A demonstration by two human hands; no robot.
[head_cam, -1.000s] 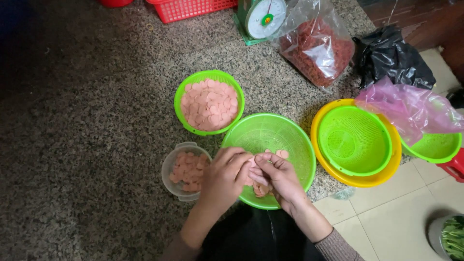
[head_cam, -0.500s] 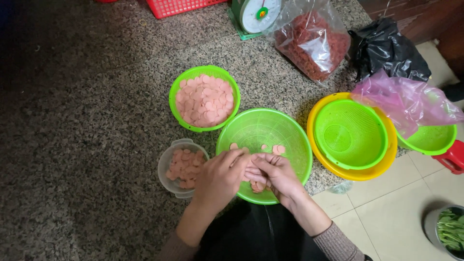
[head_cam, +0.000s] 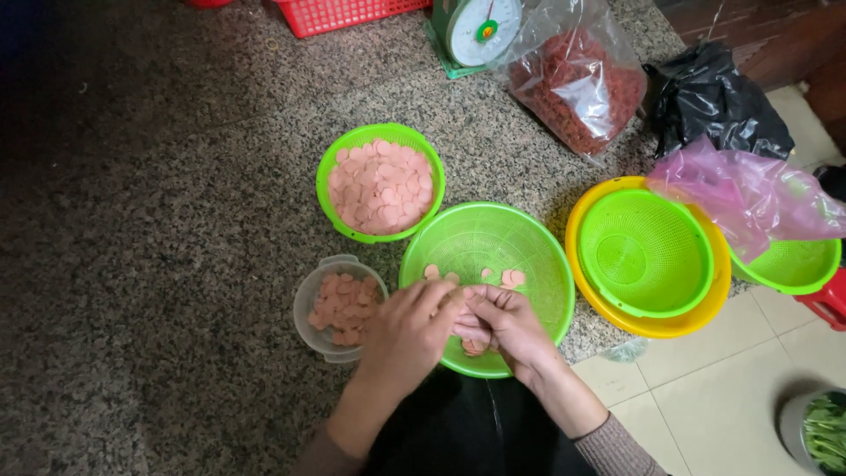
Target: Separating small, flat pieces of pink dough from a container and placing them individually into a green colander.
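Observation:
Both my hands meet over the near side of a green basket (head_cam: 493, 238) on a speckled stone counter. My left hand (head_cam: 410, 335) and my right hand (head_cam: 502, 326) pinch pink round slices between their fingertips. A few loose pink slices (head_cam: 507, 278) lie inside the basket just beyond my fingers. Left of my left hand stands a clear plastic tub (head_cam: 339, 306) holding pink slices. Behind it a smaller green bowl (head_cam: 381, 183) is full of the same slices.
A yellow basin (head_cam: 648, 326) holds another green basket (head_cam: 643, 251) at right, with a pink plastic bag (head_cam: 749, 194) and a green bowl (head_cam: 789, 264) beyond. A kitchen scale (head_cam: 476, 31), a clear bag of red bits (head_cam: 577, 84), a black bag (head_cam: 714, 97) and a red crate (head_cam: 339, 13) line the back.
My hands have stayed together over the near side of the basket, fingers shifting slightly on the slices. The view has drifted a little.

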